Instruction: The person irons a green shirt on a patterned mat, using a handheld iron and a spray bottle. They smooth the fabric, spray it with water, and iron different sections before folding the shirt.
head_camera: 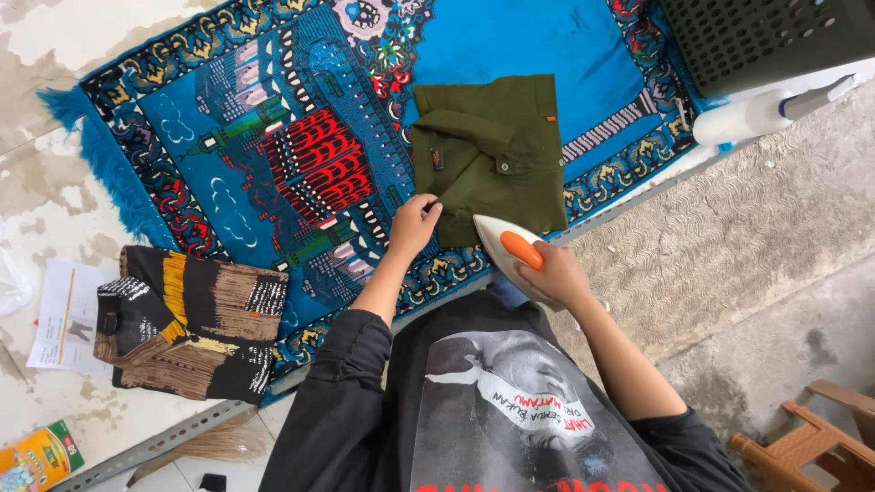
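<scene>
While the head camera looks straight down, a folded olive-green cotton shirt [497,155] lies flat on a blue patterned prayer rug with a fringed edge [273,137], which is spread over the worn white tabletop [55,191]. The left hand [415,223] rests at the shirt's lower left corner, its fingers [428,211] curled narrow and pinching the hem of the cloth. The right hand [551,273] is wrapped around the orange handle of a white electric iron [510,251]; the iron's pointed nose sits on the near edge of the shirt, just beside the left hand, and its rear overhangs the rug toward the person's body. To the left of the person's black sleeve, a folded brown, black and yellow patterned garment [187,319] lies partly on the rug's border and partly on the tabletop, next to a sheet of white printed paper [64,314]. A small colourful cardboard box [36,456] sits at the lower left corner. At the far right end of the rug a white plastic spray bottle [747,117] lies on its side beneath a dark grey perforated plastic basket [766,41]. A brown wooden stool [811,442] stands on the grey concrete floor [756,237] at lower right.
</scene>
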